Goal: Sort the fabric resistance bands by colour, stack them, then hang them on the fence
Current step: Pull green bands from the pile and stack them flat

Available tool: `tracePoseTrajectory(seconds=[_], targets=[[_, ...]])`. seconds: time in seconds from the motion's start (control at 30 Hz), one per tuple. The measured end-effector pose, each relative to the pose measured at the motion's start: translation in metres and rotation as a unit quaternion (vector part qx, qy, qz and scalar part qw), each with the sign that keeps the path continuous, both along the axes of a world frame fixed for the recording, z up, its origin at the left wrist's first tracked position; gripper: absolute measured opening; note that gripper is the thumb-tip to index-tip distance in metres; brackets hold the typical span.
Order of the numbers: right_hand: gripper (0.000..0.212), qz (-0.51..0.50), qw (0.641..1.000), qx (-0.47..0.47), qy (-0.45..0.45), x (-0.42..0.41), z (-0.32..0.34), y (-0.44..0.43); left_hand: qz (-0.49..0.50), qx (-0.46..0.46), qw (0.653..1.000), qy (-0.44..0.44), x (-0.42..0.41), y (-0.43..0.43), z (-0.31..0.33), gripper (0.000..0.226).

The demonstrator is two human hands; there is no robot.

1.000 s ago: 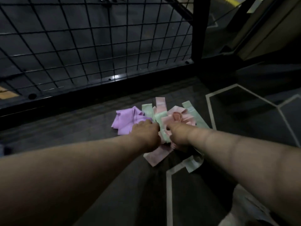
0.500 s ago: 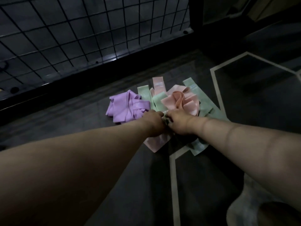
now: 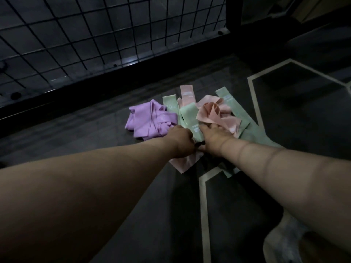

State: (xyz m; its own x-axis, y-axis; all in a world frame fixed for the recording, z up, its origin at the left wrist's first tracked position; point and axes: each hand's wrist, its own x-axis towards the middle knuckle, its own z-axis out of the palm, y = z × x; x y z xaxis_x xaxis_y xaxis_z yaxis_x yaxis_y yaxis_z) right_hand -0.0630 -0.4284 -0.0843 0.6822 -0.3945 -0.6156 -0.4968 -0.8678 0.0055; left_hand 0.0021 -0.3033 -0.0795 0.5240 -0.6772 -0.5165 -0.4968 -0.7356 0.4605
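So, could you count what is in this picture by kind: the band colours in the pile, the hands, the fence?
Band colours: 3 (purple bands, green bands, pink bands); they are tangled, so single bands cannot be counted.
Hands: 2 (left hand, right hand).
Fence: 1.
Total: 6.

The purple bands (image 3: 150,120), green bands (image 3: 187,115) and pink bands (image 3: 215,114) are soft matt cloth, creased and folded, some with pale print. At the far side, the fence (image 3: 114,35) is thin dark metal wire mesh, and its bottom rail (image 3: 131,62) has a dull sheen. The floor (image 3: 91,135) is dark, matt and, in this dim light, perhaps rubber. Smooth pale lines (image 3: 205,205) cross it on the right.
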Motion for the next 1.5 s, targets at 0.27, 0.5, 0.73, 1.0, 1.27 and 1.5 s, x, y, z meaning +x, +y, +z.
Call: tracePoseTrajectory(seconds=[0.27, 0.5, 0.73, 1.0, 1.27, 1.5], targets=[[0.028, -0.051, 0.970, 0.095, -0.216, 0.006, 0.015, -0.012, 0.159, -0.090, 0.975, 0.129, 0.001, 0.008, 0.012, 0.052], [0.014, -0.160, 0.858, 0.385, -0.300, 0.031, 0.093, -0.007, 0.249, -0.338, 0.884, 0.206, 0.027, 0.009, 0.040, 0.081], [0.014, -0.309, 0.712, 0.495, -0.391, 0.054, 0.127, -0.018, 0.252, -0.333, 0.826, 0.379, 0.052, 0.017, 0.062, 0.035], [0.032, -0.481, 0.527, 0.594, -0.371, 0.066, 0.136, -0.014, 0.175, -0.249, 0.818, 0.488, 0.057, 0.062, 0.083, 0.021], [0.030, -0.504, 0.575, 0.581, -0.278, 0.084, 0.125, 0.035, 0.193, -0.224, 0.828, 0.476, 0.080, 0.142, 0.098, 0.021], [0.046, -0.425, 0.598, 0.641, -0.225, 0.111, 0.127, 0.107, 0.209, -0.216, 0.869, 0.392, 0.100, 0.229, 0.100, 0.033]])
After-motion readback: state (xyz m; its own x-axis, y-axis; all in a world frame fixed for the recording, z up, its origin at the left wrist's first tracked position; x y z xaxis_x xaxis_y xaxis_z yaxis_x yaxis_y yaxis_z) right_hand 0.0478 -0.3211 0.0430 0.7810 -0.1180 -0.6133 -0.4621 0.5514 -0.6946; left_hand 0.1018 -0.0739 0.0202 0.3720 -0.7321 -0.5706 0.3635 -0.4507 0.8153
